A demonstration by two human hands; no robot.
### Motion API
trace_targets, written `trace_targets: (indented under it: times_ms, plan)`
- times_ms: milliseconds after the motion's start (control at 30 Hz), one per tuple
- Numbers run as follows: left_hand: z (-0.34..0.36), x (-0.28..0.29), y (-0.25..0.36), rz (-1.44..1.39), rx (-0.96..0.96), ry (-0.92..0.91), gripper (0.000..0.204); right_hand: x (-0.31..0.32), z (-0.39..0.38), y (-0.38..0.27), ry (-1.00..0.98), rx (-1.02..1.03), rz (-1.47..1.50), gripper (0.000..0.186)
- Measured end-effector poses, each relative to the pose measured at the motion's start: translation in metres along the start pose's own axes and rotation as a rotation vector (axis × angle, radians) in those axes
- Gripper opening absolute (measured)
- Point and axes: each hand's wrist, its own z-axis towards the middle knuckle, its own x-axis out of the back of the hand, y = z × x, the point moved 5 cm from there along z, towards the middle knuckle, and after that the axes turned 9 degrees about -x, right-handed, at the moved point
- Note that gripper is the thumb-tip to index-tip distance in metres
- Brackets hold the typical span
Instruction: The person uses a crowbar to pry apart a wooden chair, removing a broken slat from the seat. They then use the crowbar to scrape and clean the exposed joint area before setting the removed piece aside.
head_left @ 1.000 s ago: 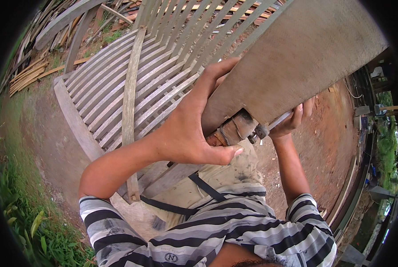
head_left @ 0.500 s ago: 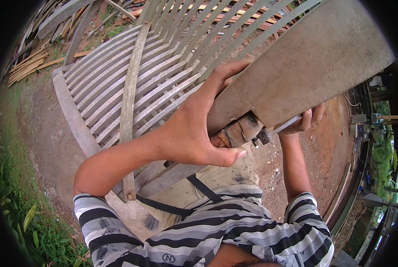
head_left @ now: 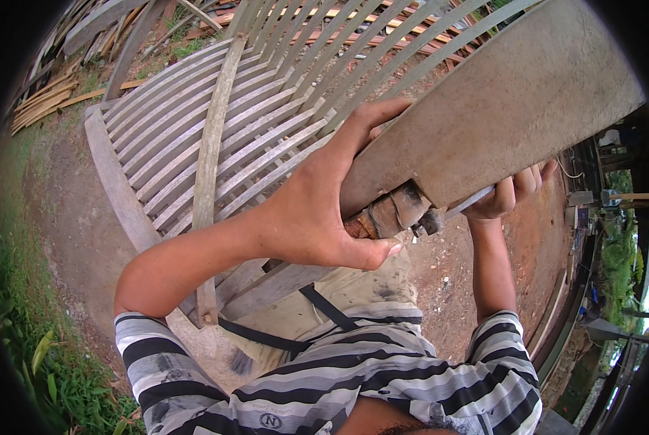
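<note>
Steadying a broad board at its notched end

Filling the upper right of the frame, the flat, brown-grey board slants down to the centre, where a worn block sits in its notch, with a dark knob just beside it. For good control, I judge, the left palm should press evenly on the end of the board, the thumb clear of the knob, while the right hand bears up gently without twisting.

The left hand is clamped on the board's lower-left end, fingers reaching around the far edge and thumb stretched out under the block. The left forearm slopes up from the lower left, its elbow bent out over the slatted bench. At right of centre, the right hand curls its fingers at the board's lower edge, by a narrow pale strip; whether it grips strip or board, I cannot tell. The right forearm rises nearly upright. The two hands are apart, at either side of the knob.
</note>
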Motion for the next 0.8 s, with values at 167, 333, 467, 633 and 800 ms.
trace_targets:
  times_ms: [167, 333, 467, 633, 800]
  plan:
    - [0.0, 0.0, 0.0, -0.007, 0.011, 0.003, 0.122, -0.009, -0.005, 0.001, -0.009, -0.03, 0.13, 0.041]
    - [0.0, 0.0, 0.0, -0.002, -0.034, 0.01, 0.122, -0.017, -0.022, -0.019, -0.012, -0.18, 0.197, 0.045]
    - [0.002, -0.003, -0.003, -0.075, -0.034, 0.014, 0.12, -0.024, -0.064, -0.048, -0.058, -0.475, 0.379, 0.058]
    - [0.001, -0.005, -0.01, -0.104, -0.031, 0.012, 0.122, -0.014, -0.077, -0.109, -0.155, -0.83, 0.519, 0.072]
    - [0.003, -0.007, -0.015, -0.154, 0.002, 0.002, 0.125, -0.023, -0.109, -0.153, -0.141, -1.195, 0.637, 0.08]
